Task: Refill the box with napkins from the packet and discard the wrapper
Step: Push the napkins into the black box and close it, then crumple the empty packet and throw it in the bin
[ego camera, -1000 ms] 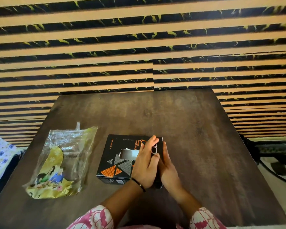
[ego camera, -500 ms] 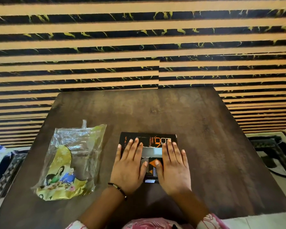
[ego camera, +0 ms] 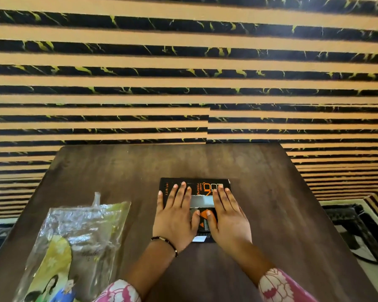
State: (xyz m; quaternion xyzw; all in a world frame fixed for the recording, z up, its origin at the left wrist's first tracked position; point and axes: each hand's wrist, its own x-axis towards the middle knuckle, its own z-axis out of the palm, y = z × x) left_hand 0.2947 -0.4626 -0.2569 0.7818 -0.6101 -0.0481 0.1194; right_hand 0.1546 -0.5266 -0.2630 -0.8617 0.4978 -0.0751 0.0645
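A black box [ego camera: 205, 186] with orange print lies flat on the dark wooden table [ego camera: 122, 171]. A white napkin [ego camera: 202, 201] shows through the slot in its top. My left hand [ego camera: 176, 216] rests palm down on the box's left half, fingers spread. My right hand [ego camera: 228, 216] lies palm down on the right half in the same way. Neither hand grasps anything. The clear plastic wrapper [ego camera: 74, 243], with a yellow printed panel, lies flattened on the table to the left of the box, apart from both hands.
A wall of tan and black stripes stands right behind the table's far edge. Dark cables and a striped mat [ego camera: 358, 225] lie on the floor to the right. The table's left and right edges are close to the wrapper and box.
A second ago both hands were pressed together at the box's right end. They have since spread flat over its top, and the box now sits square to me. The wrapper has not moved.
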